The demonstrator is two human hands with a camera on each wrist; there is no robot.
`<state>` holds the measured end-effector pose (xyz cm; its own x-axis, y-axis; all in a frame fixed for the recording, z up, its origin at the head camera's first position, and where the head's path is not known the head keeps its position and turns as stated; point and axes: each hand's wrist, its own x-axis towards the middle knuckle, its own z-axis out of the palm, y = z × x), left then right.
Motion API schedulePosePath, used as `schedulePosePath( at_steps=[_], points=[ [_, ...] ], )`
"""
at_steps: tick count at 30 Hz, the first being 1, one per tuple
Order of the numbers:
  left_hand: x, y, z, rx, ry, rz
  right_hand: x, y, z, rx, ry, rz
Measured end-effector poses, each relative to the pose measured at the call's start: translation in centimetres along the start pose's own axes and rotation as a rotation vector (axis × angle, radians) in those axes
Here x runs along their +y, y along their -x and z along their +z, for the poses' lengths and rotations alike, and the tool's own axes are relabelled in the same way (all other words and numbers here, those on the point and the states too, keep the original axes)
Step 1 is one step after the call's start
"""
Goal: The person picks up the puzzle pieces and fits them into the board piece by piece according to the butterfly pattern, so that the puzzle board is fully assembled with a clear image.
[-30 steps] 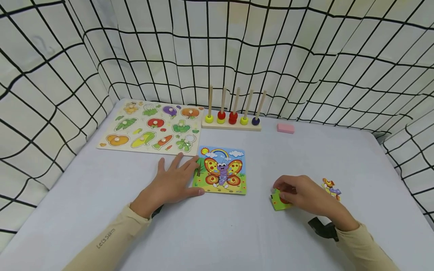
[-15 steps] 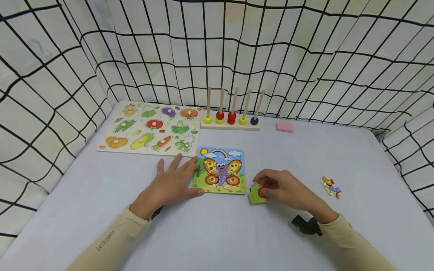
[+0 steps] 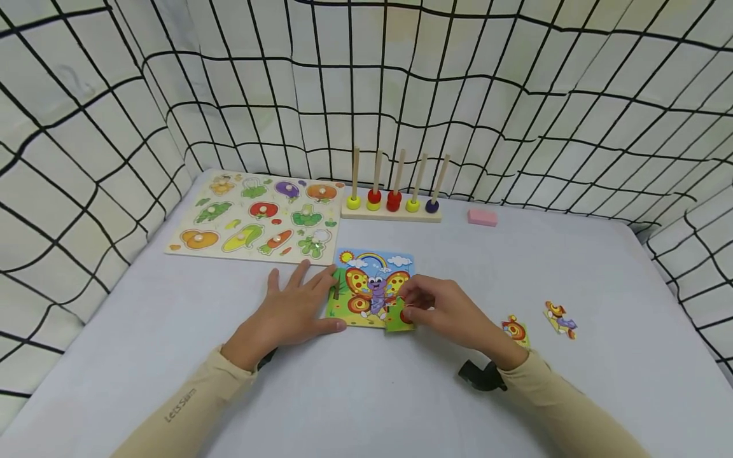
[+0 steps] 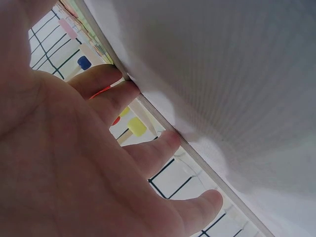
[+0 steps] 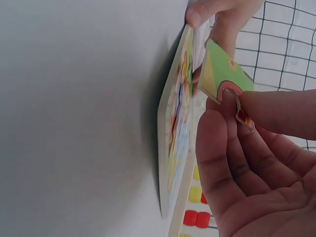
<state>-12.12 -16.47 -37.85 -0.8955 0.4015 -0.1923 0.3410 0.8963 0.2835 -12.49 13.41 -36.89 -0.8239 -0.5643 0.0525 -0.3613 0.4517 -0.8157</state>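
My right hand [image 3: 443, 310] pinches a green jigsaw piece [image 3: 395, 320] with a red patch between thumb and fingers. In the head view the piece overlaps the lower right corner of the butterfly puzzle board [image 3: 372, 264]; the right wrist view has the piece [image 5: 228, 69] tilted and apart from the board [image 5: 175, 113]. My left hand [image 3: 289, 308] lies with fingers spread at the board's left side, thumb and fingertips at its edge. To the right lies a loose puzzle piece [image 3: 516, 332], partly hidden by the right forearm. Farther right is another colourful piece [image 3: 561, 319].
A vegetable peg puzzle [image 3: 229, 251] lies behind the left hand. Beside it stands a wooden bead counter [image 3: 392, 215] with upright rods and coloured beads. A pink block [image 3: 483, 217] sits at the back right. Black netting [image 3: 412, 114] borders the white table [image 3: 355, 407].
My right hand has carried the green piece leftward to the butterfly board's lower right corner. The loose piece beneath the right forearm has come into view. My left hand has stayed in place.
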Motion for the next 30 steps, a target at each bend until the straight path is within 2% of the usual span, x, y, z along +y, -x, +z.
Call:
schedulePosePath(
  at_steps=[10, 14, 30],
  points=[
    [-0.2, 0.1, 0.1, 0.003, 0.008, -0.01, -1.1, -1.8, 1.7, 0.017, -0.038, -0.028],
    [-0.2, 0.1, 0.0, -0.003, 0.002, -0.014, -1.5, -2.5, 2.3, 0.023, -0.038, -0.012],
    [-0.4, 0.4, -0.5, -0.017, -0.035, 0.029, -2.4, -4.8, 3.4, 0.042, 0.002, 0.005]
  ],
)
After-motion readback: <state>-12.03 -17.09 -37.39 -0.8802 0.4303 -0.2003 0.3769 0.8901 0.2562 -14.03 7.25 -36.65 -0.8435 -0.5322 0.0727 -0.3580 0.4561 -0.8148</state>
